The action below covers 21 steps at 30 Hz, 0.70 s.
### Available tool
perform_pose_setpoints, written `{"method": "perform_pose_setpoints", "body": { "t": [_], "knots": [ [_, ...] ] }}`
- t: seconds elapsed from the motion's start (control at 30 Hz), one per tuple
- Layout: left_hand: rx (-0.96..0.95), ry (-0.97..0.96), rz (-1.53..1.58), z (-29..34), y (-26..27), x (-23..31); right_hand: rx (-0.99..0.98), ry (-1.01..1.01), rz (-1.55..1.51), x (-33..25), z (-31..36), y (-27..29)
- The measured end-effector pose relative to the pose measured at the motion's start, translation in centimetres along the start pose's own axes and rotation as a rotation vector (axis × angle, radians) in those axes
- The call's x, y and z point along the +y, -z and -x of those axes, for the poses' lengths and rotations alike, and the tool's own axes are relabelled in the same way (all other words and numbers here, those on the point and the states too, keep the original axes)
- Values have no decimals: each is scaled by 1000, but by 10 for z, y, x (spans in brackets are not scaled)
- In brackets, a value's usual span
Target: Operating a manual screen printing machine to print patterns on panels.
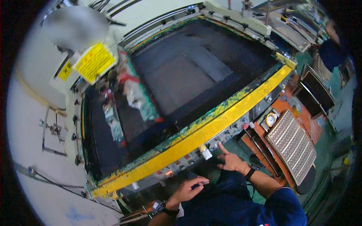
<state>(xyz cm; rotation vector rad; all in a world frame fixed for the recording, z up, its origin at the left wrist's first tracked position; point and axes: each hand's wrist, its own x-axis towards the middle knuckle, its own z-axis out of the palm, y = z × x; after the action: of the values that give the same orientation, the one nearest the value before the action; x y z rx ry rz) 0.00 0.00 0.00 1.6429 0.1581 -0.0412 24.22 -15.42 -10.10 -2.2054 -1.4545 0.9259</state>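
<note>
The panel [230, 132] ran along the front of the machine, just under one yellow bar [166, 156]. At it, the right hand [232, 162] stretched out its index finger, the tip at a small knob [217, 144]; whether it pressed, I couldn't tell. Its other fingers were loosely curled. The left hand [187, 190] hung apart from the panel, half open, fingers slightly bent, holding nothing. Behind the bar lay one dark screen [181, 83], with two wrapped bars [141, 98] over it, blurred, and two yellow labels [95, 62] to their left. Rightward, one round gauge [270, 119] and one patterned board [292, 147] sat on an orange surface [311, 130]. One other person [332, 52] stood beyond.
</note>
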Motion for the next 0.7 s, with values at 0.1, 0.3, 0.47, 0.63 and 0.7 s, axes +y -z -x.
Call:
{"method": "perform_pose_setpoints", "body": {
  "t": [0.1, 0.3, 0.47, 0.63, 0.7],
  "knots": [
    [-74, -50, -30, -28, 10, 26, -20, -60, 2, -4, 1, 11],
    [-174, -25, -10, -63, 16, 79, -237, -155, 153, -1, -7, 4],
    [-305, -51, -27, -109, -4, 103, -225, -97, 141, 11, -7, 11],
    [-314, -45, -113, -163, -52, 144, -36, 217, 107, 36, 6, 20],
    [-398, -48, -139, -190, -76, 168, -93, 175, 58, 44, 5, 26]
  ]
}}
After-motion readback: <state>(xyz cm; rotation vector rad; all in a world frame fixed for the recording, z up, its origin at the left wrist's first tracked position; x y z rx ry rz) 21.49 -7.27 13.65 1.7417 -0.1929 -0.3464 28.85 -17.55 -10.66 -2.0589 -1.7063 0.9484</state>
